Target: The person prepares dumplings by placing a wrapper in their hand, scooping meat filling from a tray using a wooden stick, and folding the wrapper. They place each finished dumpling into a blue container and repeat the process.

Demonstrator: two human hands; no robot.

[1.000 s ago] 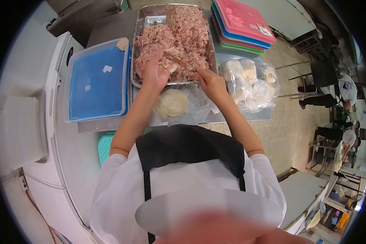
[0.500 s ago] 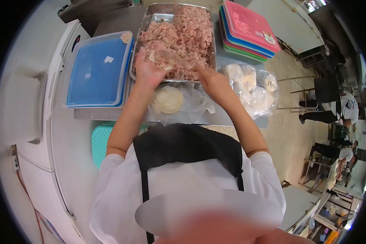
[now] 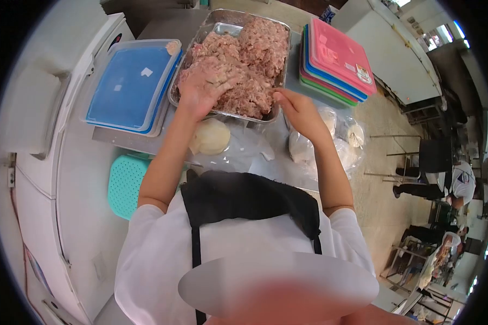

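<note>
A metal tray [image 3: 174, 86] holds mounds of raw minced meat [image 3: 263, 43]. Over its near left side, my left hand [image 3: 199, 96] is cupped round a dumpling wrapper, hard to tell from the meat around it. My right hand [image 3: 300, 111] is at the tray's near right corner, closed on the end of a thin spatula whose far part is lost against the meat. Below the left wrist lies a stack of round pale dough wrappers [image 3: 211, 136] on a clear plastic sheet [image 3: 246, 143]. Bagged stacks of pale wrappers [image 3: 331, 143] lie beside my right forearm.
Blue-lidded containers [image 3: 133, 89] stand left of the tray. Several flat containers with coloured lids [image 3: 341, 57] are stacked at the right. A turquoise perforated basket [image 3: 127, 184] sits below the table's left edge. Other people [image 3: 461, 181] work far to the right.
The view has shifted slightly. My right hand has moved right with the spatula, away from the left hand, toward the tray's near right corner. My left hand stays over the meat.
</note>
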